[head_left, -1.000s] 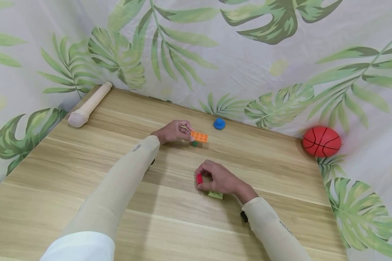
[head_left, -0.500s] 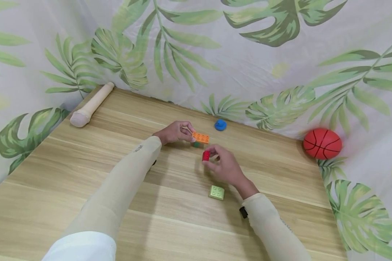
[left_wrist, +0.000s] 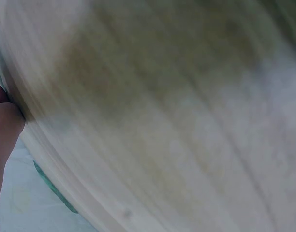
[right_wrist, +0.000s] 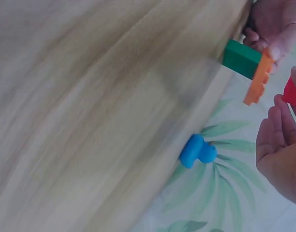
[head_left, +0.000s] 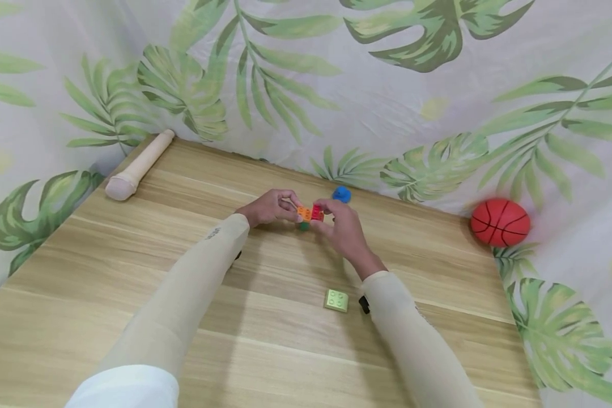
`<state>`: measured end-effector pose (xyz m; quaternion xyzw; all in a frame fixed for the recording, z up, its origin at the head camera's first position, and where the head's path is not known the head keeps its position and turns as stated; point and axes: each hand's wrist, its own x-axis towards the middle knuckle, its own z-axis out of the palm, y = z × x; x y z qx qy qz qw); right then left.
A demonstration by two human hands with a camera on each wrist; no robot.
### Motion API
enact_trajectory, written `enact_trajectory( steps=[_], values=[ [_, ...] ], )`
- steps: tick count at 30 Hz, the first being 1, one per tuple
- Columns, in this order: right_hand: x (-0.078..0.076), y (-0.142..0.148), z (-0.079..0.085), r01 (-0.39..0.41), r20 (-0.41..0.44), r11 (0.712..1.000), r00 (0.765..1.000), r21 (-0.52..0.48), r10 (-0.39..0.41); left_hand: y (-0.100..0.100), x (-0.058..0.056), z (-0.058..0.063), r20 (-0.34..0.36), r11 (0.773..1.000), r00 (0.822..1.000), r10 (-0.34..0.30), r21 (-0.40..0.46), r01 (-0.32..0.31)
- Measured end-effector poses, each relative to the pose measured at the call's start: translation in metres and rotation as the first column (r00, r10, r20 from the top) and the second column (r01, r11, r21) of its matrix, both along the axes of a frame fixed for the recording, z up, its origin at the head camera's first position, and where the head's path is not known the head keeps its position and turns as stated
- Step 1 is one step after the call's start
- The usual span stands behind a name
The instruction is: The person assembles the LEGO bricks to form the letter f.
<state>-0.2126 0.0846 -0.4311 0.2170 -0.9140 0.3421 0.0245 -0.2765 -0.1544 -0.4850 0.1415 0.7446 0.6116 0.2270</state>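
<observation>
Left hand: We find the left hand (head_left: 271, 207) gripping one end of a flat orange studded toy brick (right_wrist: 259, 79), thumb and fingertips clamped on it.
Green brick: A solid green toy block (right_wrist: 241, 59) is against the underside of the orange brick; we cannot tell whether it touches the table.
Right hand: We find the right hand (head_left: 344, 228) pinching a small red studded toy brick (head_left: 316, 212) between thumb and fingertip.
Red brick: From the head it overlaps the right part of the orange brick; the right wrist view shows a gap between the two, so we record them as near, apart.
Light green brick: A pale green four-stud block (head_left: 336, 300) lies on the wood-grain table (head_left: 265, 351), nearer the person than both hands.
Blue duck: A small blue toy duck (head_left: 341, 194) stands near the table's far edge, just beyond the right hand.
Far corners: We note a pale microphone-shaped object (head_left: 141, 164) at the left and a red ball with black seams (head_left: 500, 222) at the right.
Backdrop: A white cloth with green leaf print (head_left: 296, 113) hangs behind the table.
Left wrist view: Mostly blurred tabletop.
</observation>
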Motion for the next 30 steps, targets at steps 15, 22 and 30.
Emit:
enact_trajectory(
  steps=[15, 22, 30],
  values=[
    [-0.019, -0.008, -0.017, 0.012, -0.018, 0.999, 1.000, 0.044, -0.011, -0.002, 0.001, 0.000, 0.002, 1.000, 1.000, 0.001, 0.020, -0.001],
    [-0.019, -0.010, -0.012, 0.040, 0.018, 0.999, 0.999, 0.035, -0.040, -0.003, 0.002, 0.001, -0.003, 1.000, 1.000, -0.010, 0.013, 0.010],
    [-0.021, -0.016, -0.011, 0.023, -0.001, 0.998, 1.000, 0.052, -0.023, -0.004, 0.003, 0.003, -0.001, 1.000, 1.000, -0.003, 0.000, 0.003]
  ],
)
